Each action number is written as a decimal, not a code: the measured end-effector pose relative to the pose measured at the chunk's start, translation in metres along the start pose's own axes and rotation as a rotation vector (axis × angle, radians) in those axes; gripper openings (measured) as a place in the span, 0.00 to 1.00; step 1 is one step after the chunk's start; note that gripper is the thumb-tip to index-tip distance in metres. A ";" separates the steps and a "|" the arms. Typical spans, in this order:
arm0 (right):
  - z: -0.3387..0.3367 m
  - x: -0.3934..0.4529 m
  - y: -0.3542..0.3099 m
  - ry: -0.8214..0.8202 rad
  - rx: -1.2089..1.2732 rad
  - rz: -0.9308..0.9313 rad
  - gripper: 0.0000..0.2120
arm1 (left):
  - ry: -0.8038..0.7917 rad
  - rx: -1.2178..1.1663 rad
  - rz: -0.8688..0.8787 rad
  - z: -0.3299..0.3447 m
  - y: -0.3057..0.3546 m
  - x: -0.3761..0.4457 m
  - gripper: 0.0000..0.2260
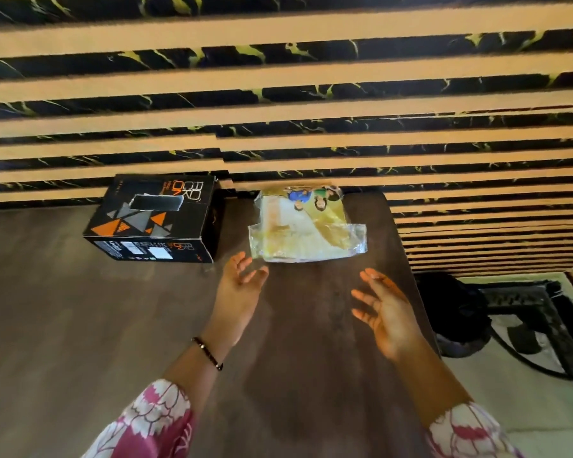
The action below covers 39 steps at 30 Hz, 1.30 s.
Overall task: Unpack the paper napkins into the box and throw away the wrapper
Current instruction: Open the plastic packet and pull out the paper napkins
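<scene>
A pack of paper napkins (303, 224) in a clear and yellow plastic wrapper lies on the dark wooden table (80, 309), close to the back wall. To its left stands a black box (153, 218) with orange and grey triangles and a slot cut in its top. My left hand (240, 292) hovers just in front of the pack's left corner, fingers spread, holding nothing. My right hand (386, 312) is further right and nearer to me, also spread and holding nothing. Neither hand touches the pack.
Behind the table runs a wall of tan slats and black marble strips (278, 94). The table's right edge runs down past my right hand. Beyond it, a dark round object (457, 312) sits on a patterned floor with cables.
</scene>
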State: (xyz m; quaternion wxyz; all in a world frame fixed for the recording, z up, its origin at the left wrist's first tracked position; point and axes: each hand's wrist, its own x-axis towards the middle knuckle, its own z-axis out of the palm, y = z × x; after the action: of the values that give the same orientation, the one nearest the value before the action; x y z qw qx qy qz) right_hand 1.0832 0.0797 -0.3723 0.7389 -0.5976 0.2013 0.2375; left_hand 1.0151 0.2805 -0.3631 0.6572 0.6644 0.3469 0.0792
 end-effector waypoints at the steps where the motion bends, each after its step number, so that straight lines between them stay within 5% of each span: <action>1: 0.003 0.010 -0.002 0.017 0.008 0.004 0.08 | 0.009 0.003 0.013 0.004 0.001 0.005 0.23; 16: 0.007 0.042 -0.017 -0.111 -0.139 0.023 0.14 | 0.046 0.151 0.005 0.008 0.003 0.025 0.25; 31: 0.005 -0.135 0.082 0.020 -0.225 0.065 0.08 | -0.155 0.174 -0.124 -0.117 -0.063 -0.114 0.15; 39: -0.006 -0.193 0.130 0.186 -0.336 -0.041 0.07 | -0.379 0.289 -0.004 -0.183 -0.087 -0.155 0.10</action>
State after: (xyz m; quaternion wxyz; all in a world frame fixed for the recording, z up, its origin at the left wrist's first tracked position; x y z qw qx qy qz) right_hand 0.8504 0.0746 -0.3635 0.6117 -0.7358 0.2140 0.1966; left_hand 0.7656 0.3334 -0.3672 0.6090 0.7537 0.2264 -0.0988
